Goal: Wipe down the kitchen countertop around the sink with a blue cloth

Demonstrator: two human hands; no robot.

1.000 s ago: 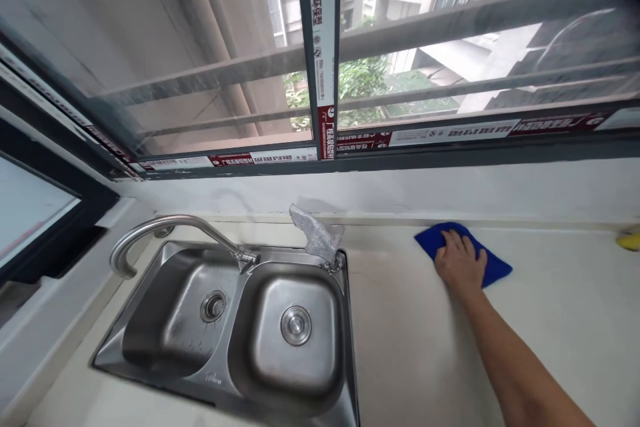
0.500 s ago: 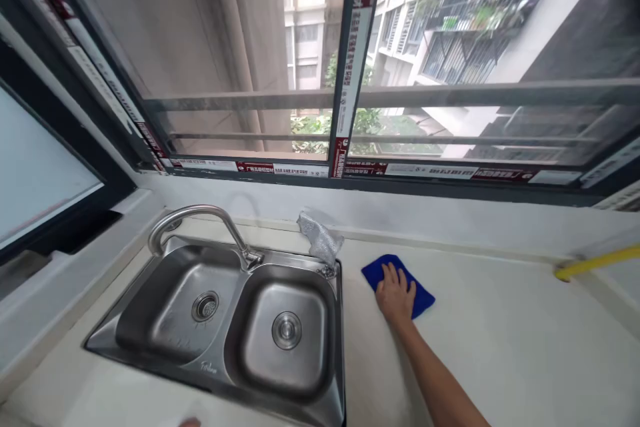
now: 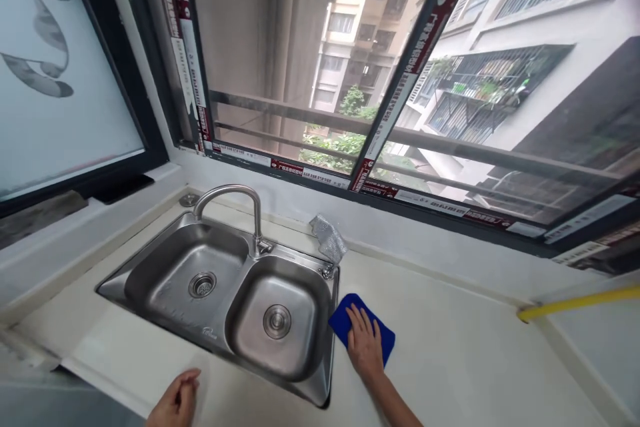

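While the right hand (image 3: 365, 347) lies flat over the blue cloth (image 3: 341, 321), fingers outstretched rather than clenched, the cloth sits much nearer the sink (image 3: 237, 297) than a second ago, its left corner reaching the sink's right edge. The work thus appears to centre on the strip of desk (image 3: 450, 347) bordering the sink, instead of the stretch farther to its right. The left hand (image 3: 175, 400) also shows more fully, in front of the sink, its fingers loosely curled; whether they hold anything I cannot tell.
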